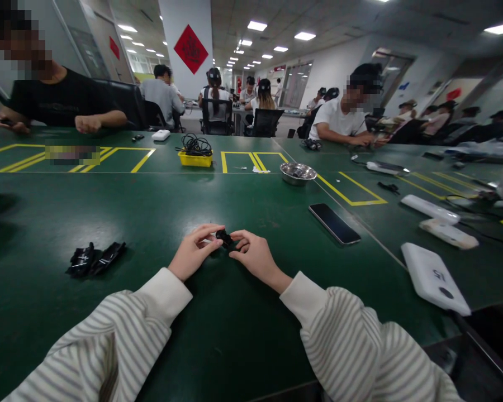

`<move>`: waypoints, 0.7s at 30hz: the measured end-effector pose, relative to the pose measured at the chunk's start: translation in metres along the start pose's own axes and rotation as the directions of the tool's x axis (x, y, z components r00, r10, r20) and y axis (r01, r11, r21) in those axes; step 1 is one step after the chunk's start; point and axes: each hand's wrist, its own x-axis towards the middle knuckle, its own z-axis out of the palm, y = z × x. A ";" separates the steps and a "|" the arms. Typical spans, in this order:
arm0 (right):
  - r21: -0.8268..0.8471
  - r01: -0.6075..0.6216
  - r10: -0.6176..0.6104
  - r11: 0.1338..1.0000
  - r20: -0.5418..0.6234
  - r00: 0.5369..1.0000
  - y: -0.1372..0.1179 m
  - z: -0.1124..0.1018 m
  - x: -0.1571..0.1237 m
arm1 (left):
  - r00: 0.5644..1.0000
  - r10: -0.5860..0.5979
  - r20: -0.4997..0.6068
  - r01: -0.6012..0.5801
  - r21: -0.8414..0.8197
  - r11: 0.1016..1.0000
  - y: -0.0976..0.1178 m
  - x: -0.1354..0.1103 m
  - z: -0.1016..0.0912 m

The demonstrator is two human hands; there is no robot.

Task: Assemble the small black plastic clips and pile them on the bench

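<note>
Just above the green table (235,312), a small black plastic part (223,238) is pinched between the thumb and fingers of my left hand (195,249). My right hand (255,254) meets the part from the other side, its fingertips curled against it. The part is too small for me to tell its exact kind, and fingertips hide some of it. Crumpled black plastic pieces (95,260) lie on the table to the left of my hands. A dark-screened phone (334,223) rests to the right, beyond my right hand.
A steel bowl (298,173) with small items stands ahead, near a yellow bin (195,159) of black cables. White power banks (435,277) and cables lie at the right. Co-workers sit across the table, one in a black shirt (62,100), another in a white shirt (333,117).
</note>
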 end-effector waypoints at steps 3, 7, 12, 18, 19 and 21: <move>0.010 -0.011 0.011 1.000 0.002 1.000 0.002 0.001 0.001 | 0.999 -0.032 0.019 0.033 -0.039 0.999 -0.002 0.005 0.006; 0.000 -0.007 0.007 1.000 -0.007 1.000 0.004 0.002 0.001 | 0.997 -0.054 0.057 0.055 -0.023 0.998 -0.003 0.008 0.010; -0.028 0.035 -0.035 0.999 0.009 0.999 0.007 0.002 0.002 | 0.999 0.038 0.023 -0.040 0.091 0.995 -0.005 0.006 0.010; -0.205 0.213 -0.201 0.955 0.079 0.976 0.012 -0.012 0.004 | 0.994 0.025 -0.102 -0.012 0.126 0.992 0.001 -0.005 0.000; -0.242 0.260 -0.241 0.935 0.105 0.965 0.013 -0.015 0.005 | 0.992 0.013 -0.123 0.003 0.123 0.992 0.002 -0.008 -0.003; -0.302 0.348 -0.309 0.888 0.169 0.936 0.016 -0.019 0.008 | 0.992 -0.020 -0.126 0.034 0.111 0.993 0.003 -0.015 -0.009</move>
